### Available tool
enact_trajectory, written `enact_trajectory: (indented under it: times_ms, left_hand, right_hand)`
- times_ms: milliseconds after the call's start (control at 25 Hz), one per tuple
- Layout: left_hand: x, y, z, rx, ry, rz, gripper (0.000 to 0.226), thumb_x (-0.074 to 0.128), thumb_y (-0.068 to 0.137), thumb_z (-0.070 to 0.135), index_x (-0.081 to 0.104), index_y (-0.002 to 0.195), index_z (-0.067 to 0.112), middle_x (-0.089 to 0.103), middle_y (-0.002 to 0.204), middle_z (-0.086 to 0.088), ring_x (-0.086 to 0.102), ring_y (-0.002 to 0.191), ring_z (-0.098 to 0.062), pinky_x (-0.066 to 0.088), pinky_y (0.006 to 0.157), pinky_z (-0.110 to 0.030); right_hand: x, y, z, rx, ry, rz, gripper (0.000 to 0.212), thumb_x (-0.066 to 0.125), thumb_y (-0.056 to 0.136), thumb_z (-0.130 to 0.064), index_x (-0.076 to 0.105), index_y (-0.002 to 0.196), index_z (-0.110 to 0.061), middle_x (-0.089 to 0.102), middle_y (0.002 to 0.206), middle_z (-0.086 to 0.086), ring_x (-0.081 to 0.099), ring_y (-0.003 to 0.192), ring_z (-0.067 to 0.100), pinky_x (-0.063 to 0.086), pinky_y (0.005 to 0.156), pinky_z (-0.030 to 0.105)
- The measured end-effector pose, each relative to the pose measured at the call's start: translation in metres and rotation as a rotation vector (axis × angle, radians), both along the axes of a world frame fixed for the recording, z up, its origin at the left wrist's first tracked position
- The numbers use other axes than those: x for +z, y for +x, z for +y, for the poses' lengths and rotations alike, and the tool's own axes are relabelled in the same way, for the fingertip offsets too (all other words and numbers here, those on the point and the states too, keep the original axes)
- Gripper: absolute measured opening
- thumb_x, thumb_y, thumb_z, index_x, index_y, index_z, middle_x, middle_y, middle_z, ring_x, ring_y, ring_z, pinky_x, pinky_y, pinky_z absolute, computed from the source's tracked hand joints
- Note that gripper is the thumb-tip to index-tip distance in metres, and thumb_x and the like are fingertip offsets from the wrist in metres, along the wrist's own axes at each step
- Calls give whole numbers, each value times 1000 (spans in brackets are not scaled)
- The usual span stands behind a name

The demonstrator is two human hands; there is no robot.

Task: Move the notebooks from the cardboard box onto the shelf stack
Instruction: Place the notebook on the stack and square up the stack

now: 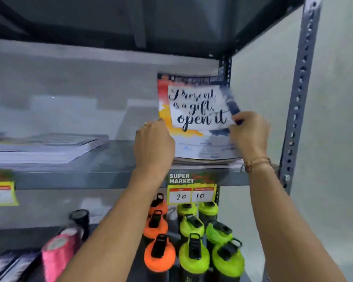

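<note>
I have both hands up at the right end of the grey metal shelf (114,159), holding a notebook (196,110) whose cover reads "Present is a gift, open it" in dark script over orange, yellow and blue washes. My left hand (154,145) grips its left edge low down, fingers curled around it with the back of the hand towards me, and there is a ring on one finger. My right hand (250,135) pinches the right edge, thumb on the cover and the other fingers behind, a thin bracelet (257,162) at that wrist. The notebook is tilted up, its top edge leaning away towards the back wall, while its lower edge meets the notebook stack (208,160) that lies flat at the shelf's near right corner, just beside the perforated upright post (300,94). Far to the left on the same shelf lies another stack of notebooks (45,148), blurred. A "SUPER MARKET" price tag (192,188) hangs from the shelf's front edge just below the stack, hand-marked 20 and 10; a second yellow tag (0,188) hangs at the far left. On the lower shelf, beneath my arms, stand orange-lidded bottles (158,237) and, to their right, green-lidded bottles (208,239); a pink cylinder (57,255) and a black-capped one (80,218) sit further left.
</note>
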State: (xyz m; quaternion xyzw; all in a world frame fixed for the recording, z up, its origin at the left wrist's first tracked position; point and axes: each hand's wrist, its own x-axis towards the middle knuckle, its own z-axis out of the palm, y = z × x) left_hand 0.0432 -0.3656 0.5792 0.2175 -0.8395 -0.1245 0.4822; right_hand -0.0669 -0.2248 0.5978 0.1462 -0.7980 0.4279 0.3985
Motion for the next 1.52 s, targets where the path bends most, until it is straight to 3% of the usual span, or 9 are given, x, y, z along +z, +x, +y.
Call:
enact_trajectory:
  times_ms: [120, 200, 360, 480, 560, 640, 920, 1280, 1520]
  left_hand:
    - [-3, -16, -15, 12, 109, -208, 25, 45, 93, 11, 63, 105, -1, 64, 116, -26, 58, 107, -41, 46, 78, -39]
    - [-8, -20, -21, -19, 234, -261, 33, 46, 95, 26, 60, 111, 0, 60, 123, -24, 55, 113, -41, 47, 88, -39]
    - [-10, -2, -29, -176, 141, -169, 44, 43, 97, 38, 72, 99, 6, 68, 110, -16, 56, 113, -34, 39, 76, -32]
    - [-15, 23, -35, -393, 156, -223, 29, 63, 85, 41, 74, 105, 24, 67, 124, 5, 58, 113, -10, 36, 78, -20]
    - [-17, 23, -39, -417, 167, -283, 32, 71, 80, 36, 72, 109, 23, 65, 126, 5, 56, 100, -1, 37, 73, -16]
    - [-16, 18, -38, -381, 155, -289, 34, 73, 79, 33, 71, 111, 21, 67, 124, 3, 52, 91, 1, 35, 61, -9]
    - [-13, 12, -30, -324, 148, -261, 34, 72, 80, 31, 71, 112, 18, 68, 123, 0, 56, 116, -16, 33, 80, -17]
    - [-20, 13, -29, -267, 179, -119, 30, 74, 80, 23, 73, 107, 11, 73, 113, -5, 63, 102, -16, 38, 78, -18]
    - [-13, 13, -33, -285, 188, -219, 27, 68, 86, 21, 70, 112, 15, 70, 119, -3, 58, 90, -9, 36, 75, -15]
  right_hand:
    - [-8, -18, -16, -18, 301, -211, 22, 47, 85, 3, 64, 97, 10, 67, 107, 29, 63, 100, 41, 46, 73, 33]
    - [-17, -18, -21, -1, 283, -247, 23, 44, 86, 1, 63, 97, 7, 67, 106, 28, 63, 99, 41, 46, 73, 33]
    - [-26, 5, 1, 74, 253, -222, 32, 53, 91, -27, 66, 77, -1, 58, 75, 18, 53, 72, 32, 37, 65, 26]
    - [-45, 25, 30, 293, 264, -287, 35, 61, 85, -46, 75, 97, -17, 70, 88, 10, 63, 88, 21, 39, 68, 22]
    - [-49, 25, 39, 352, 229, -275, 33, 66, 82, -43, 73, 109, -24, 72, 110, 4, 62, 101, 13, 40, 70, 19]
    - [-47, 17, 39, 349, 246, -268, 32, 66, 83, -39, 72, 110, -22, 71, 118, 3, 59, 96, 9, 39, 69, 17]
    - [-47, 8, 39, 305, 206, -220, 30, 65, 87, -31, 70, 112, -16, 70, 120, 5, 59, 110, 16, 36, 79, 14]
    - [-50, 9, 38, 276, 168, -196, 34, 69, 84, -30, 70, 112, -12, 68, 122, 9, 56, 119, 23, 42, 93, 20]
    - [-52, 11, 35, 241, 124, -180, 30, 69, 85, -26, 71, 110, -10, 71, 116, 11, 60, 111, 24, 41, 82, 18]
